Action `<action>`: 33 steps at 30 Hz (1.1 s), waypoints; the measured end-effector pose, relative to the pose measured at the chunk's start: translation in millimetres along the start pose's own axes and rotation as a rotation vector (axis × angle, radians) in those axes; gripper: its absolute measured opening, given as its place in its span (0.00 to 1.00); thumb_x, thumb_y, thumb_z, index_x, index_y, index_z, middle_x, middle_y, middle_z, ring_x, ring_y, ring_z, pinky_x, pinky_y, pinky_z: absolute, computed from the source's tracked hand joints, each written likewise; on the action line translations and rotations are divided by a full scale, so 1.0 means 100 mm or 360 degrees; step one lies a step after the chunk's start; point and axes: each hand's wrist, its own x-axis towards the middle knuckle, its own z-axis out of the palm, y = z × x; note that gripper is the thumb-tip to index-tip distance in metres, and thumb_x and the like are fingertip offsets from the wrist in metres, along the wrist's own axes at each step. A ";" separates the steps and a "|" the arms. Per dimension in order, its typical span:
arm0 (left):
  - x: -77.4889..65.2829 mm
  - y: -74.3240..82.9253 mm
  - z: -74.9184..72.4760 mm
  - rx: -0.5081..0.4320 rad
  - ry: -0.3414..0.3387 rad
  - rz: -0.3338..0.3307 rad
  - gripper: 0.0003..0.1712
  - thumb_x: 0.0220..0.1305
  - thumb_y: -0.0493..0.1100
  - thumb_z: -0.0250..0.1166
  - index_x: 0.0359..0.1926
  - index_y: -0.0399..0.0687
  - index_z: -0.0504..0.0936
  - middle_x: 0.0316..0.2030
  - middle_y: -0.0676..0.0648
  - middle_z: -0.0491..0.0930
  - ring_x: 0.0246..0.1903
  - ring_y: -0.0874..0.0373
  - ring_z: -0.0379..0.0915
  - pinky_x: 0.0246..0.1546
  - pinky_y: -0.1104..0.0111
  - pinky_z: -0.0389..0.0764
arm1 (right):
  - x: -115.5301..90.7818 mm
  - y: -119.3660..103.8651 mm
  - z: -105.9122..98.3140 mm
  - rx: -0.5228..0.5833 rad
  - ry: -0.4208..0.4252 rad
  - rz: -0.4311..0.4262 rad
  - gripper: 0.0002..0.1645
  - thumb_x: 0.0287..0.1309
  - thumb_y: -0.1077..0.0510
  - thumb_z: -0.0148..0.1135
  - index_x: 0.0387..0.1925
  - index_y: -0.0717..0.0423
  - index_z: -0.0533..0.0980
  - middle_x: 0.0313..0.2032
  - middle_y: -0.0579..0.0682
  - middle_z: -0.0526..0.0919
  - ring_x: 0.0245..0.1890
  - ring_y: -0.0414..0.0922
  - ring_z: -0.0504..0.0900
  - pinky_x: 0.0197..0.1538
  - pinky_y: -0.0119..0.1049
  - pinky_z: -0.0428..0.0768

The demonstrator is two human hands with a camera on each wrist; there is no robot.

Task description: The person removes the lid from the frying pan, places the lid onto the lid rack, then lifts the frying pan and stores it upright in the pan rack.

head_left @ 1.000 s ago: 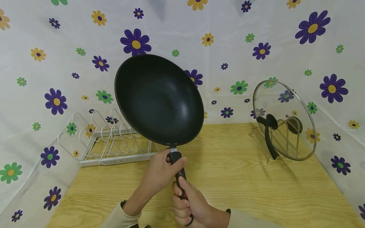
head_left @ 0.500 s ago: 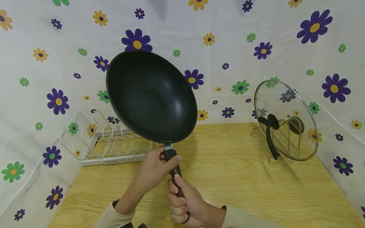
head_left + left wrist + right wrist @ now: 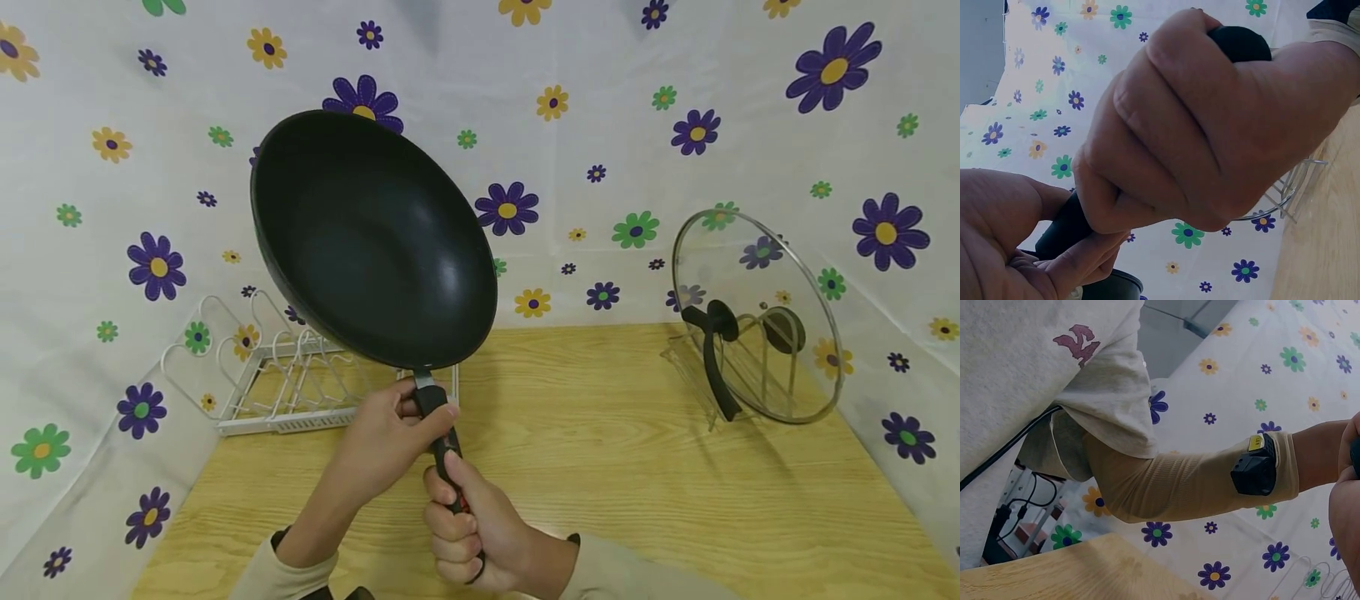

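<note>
A black wok (image 3: 367,242) is held up over the table in the head view, its dark inside facing me and its bowl leaning to the left. My left hand (image 3: 381,442) pinches the top of the black handle (image 3: 431,400), just below the metal neck, thumb laid across it. Lower down, my right hand (image 3: 487,529) wraps the handle with curled fingers. In the left wrist view the right hand (image 3: 1160,131) covers much of the handle, whose end (image 3: 1241,44) pokes out. The left hand (image 3: 1010,231) is at the lower left there.
A white wire dish rack (image 3: 300,417) stands at the table's left, partly behind the wok. At the right, a glass lid (image 3: 757,325) with a black knob leans upright in a wire stand (image 3: 690,379). Flower-patterned cloth (image 3: 600,83) surrounds the wooden table (image 3: 585,417).
Both hands have shifted left and a little up with the wok, which now covers more of the dish rack. The grip of both hands stays the same.
</note>
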 end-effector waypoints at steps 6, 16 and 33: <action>-0.03 0.02 -0.08 -0.0104 -0.0008 0.0015 0.17 0.67 0.46 0.71 0.46 0.36 0.81 0.29 0.45 0.87 0.26 0.57 0.84 0.28 0.69 0.82 | 0.07 0.02 0.02 0.0068 -0.0033 0.0008 0.26 0.78 0.32 0.32 0.30 0.38 0.65 0.14 0.35 0.54 0.10 0.33 0.45 0.14 0.25 0.46; -0.04 0.01 -0.18 -0.0256 -0.0033 0.0048 0.16 0.68 0.39 0.69 0.48 0.29 0.78 0.30 0.45 0.87 0.30 0.58 0.86 0.34 0.66 0.86 | 0.19 0.04 0.01 0.0180 -0.0058 0.0019 0.26 0.77 0.32 0.34 0.29 0.39 0.66 0.14 0.36 0.54 0.10 0.33 0.44 0.14 0.25 0.44; -0.10 0.06 -0.41 -0.0157 0.0021 -0.0020 0.20 0.68 0.41 0.69 0.53 0.30 0.78 0.35 0.46 0.89 0.33 0.58 0.87 0.36 0.67 0.86 | 0.45 0.13 0.00 0.0303 -0.0204 -0.0029 0.25 0.77 0.32 0.39 0.29 0.39 0.67 0.14 0.37 0.50 0.10 0.34 0.42 0.14 0.25 0.43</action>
